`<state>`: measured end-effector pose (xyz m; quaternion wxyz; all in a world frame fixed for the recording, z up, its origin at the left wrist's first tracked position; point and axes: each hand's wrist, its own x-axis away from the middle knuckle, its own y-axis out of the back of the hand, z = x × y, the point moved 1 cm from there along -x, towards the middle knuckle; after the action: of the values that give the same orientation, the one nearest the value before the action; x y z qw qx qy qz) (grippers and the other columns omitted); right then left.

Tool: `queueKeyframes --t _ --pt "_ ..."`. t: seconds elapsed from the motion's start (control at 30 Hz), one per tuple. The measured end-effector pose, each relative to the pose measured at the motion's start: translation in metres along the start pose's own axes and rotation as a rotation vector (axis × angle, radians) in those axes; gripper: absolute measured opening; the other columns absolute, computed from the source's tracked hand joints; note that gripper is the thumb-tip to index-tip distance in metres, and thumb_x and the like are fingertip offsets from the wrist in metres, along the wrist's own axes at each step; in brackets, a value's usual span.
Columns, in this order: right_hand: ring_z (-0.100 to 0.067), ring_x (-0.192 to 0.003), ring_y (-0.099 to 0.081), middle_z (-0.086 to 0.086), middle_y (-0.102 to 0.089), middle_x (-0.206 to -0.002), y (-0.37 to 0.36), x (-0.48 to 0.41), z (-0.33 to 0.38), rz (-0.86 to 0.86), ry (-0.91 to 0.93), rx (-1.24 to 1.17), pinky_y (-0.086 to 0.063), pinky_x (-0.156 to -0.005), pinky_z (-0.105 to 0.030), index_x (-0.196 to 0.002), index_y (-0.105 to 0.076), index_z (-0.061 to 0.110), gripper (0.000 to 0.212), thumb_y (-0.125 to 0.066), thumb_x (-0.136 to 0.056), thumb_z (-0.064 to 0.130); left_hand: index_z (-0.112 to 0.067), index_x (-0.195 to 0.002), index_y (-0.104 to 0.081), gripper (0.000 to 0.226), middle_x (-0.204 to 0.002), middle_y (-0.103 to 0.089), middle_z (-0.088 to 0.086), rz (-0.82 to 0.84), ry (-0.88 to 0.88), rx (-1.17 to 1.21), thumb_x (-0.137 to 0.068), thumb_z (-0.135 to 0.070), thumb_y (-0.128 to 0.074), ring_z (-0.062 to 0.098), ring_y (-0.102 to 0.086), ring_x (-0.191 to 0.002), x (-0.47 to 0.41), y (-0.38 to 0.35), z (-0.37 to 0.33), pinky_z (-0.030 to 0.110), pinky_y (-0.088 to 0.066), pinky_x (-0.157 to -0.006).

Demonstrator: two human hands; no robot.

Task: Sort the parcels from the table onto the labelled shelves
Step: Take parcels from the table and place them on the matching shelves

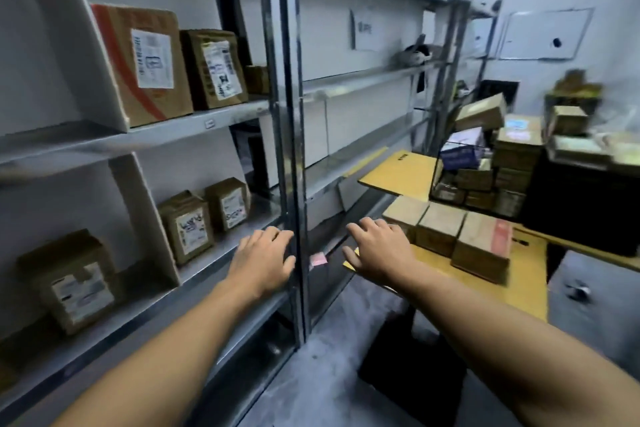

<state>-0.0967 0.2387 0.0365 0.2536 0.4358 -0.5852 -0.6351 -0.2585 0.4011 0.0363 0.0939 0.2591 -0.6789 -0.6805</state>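
My left hand (261, 262) and right hand (375, 255) are empty, fingers loose, reaching toward the table (519, 291) parcels (446, 232) to sort

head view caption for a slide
Open left hand and right hand extend toward parcels on the yellow table beside stocked shelves.

Six shelved parcels (142, 62), two hands (263, 262)

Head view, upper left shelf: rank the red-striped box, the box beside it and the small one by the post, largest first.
1. red-striped box
2. labelled box beside it
3. small box by the post, partly hidden, so its full size is unsure
The red-striped box is nearest the camera, which may exaggerate its lead.
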Motion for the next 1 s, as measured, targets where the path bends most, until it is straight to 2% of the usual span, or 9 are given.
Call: queueKeyframes --t 0.23,0.47,0.6,0.73,0.83,1.0 --pt "-0.029 -0.125 -0.05 -0.005 -0.053 -0.137 -0.025 0.041 -0.158 0.112 -0.205 0.012 -0.045 -0.099 -0.044 -0.138 -0.044 0.027 0.052 -0.039 -0.096 0.058 -0.027 -0.14 -0.039 0.051 -0.136 -0.048 -0.001 0.048 -0.157 0.08 -0.093 -0.044 -0.044 0.023 -0.045 -0.123 -0.085 -0.048 -0.144 0.04 -0.036 -0.103" --pt "-0.029 -0.125 -0.05 -0.004 -0.051 -0.138 -0.065 0.075 -0.285 0.191 -0.379 -0.01 -0.047 -0.096 -0.044 -0.137 -0.044 0.026 0.051 -0.043 -0.096 0.057 -0.027 -0.139 -0.042 0.049 -0.137 -0.049 -0.003 0.113 -0.257 0.143 -0.093 -0.046 -0.044 0.022 -0.045 -0.124 -0.143 -0.109 -0.266 0.039 -0.037 -0.101" --pt "-0.029 -0.12 -0.052 -0.004 -0.05 -0.137 -0.091 0.082 -0.327 0.216 -0.42 -0.041 -0.046 -0.092 -0.043 -0.136 -0.043 0.026 0.05 -0.043 -0.096 0.056 -0.027 -0.141 -0.039 0.05 -0.137 -0.048 -0.003 0.162 -0.309 0.152 -0.095 -0.046 -0.043 0.022 -0.044 -0.124 -0.175 -0.137 -0.308 0.038 -0.037 -0.101" --pt "-0.028 -0.128 -0.045 -0.001 -0.041 -0.146 -0.12 0.08 -0.351 0.26 -0.494 -0.158 -0.045 -0.1 -0.046 -0.143 -0.038 0.029 0.054 -0.047 -0.096 0.054 -0.029 -0.143 -0.036 0.052 -0.139 -0.047 -0.003 0.223 -0.329 0.195 -0.095 -0.047 -0.044 0.021 -0.044 -0.125 -0.209 -0.171 -0.339 0.038 -0.038 -0.102" --pt "-0.026 -0.131 -0.043 0.0 -0.041 -0.148 -0.139 0.068 -0.371 0.256 -0.582 -0.23 -0.043 -0.104 -0.046 -0.144 -0.037 0.03 0.054 -0.048 -0.096 0.051 -0.029 -0.145 -0.034 0.055 -0.143 -0.043 -0.003 0.273 -0.293 0.296 -0.095 -0.047 -0.046 0.021 -0.042 -0.129 -0.241 -0.201 -0.361 0.039 -0.038 -0.106" --pt "-0.024 -0.134 -0.04 -0.002 -0.039 -0.149 -0.169 0.039 -0.41 0.27 -0.758 -0.336 -0.04 -0.11 -0.043 -0.147 -0.036 0.025 0.054 -0.048 -0.099 0.046 -0.028 -0.145 -0.034 0.054 -0.144 -0.041 -0.002 0.327 -0.342 0.36 -0.095 -0.044 -0.047 0.022 -0.039 -0.128 -0.291 -0.252 -0.39 0.039 -0.032 -0.108"
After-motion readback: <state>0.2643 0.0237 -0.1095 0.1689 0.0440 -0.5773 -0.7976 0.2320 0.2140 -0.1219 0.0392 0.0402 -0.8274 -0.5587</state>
